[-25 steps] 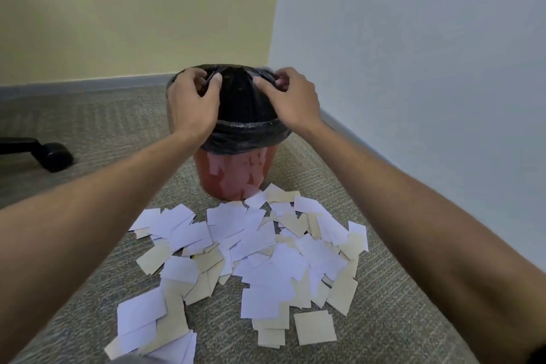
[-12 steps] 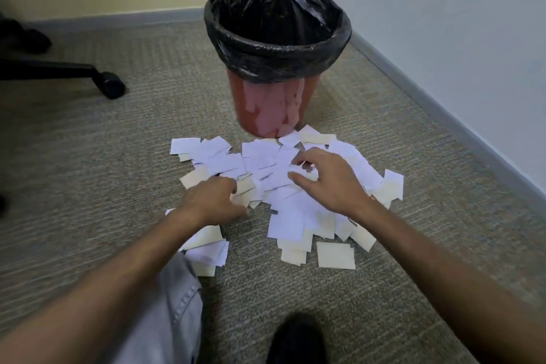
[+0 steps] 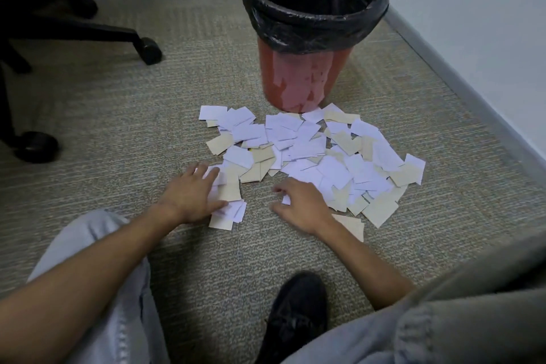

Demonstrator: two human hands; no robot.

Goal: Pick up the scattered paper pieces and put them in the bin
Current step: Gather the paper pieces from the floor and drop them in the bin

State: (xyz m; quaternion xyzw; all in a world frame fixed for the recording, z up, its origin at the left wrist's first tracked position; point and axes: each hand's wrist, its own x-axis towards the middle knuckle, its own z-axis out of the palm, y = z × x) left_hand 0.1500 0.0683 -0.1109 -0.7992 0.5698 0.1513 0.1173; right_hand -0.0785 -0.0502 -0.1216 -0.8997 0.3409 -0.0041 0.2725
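Paper pieces [image 3: 310, 148], white and tan squares, lie heaped on carpet before the red black-lined bin [image 3: 307, 38]. Your hands have dropped from its rim: left hand [image 3: 192, 195] flat on scraps, right hand [image 3: 298, 204] pinching one. Gathering begins.

Your left hand [image 3: 192, 196] lay flat, palm down, fingers straight and pointing to one o'clock. Your right hand [image 3: 300, 205] sat at its three o'clock, fingers curled and pointing to nine o'clock. Both arms reached forward.
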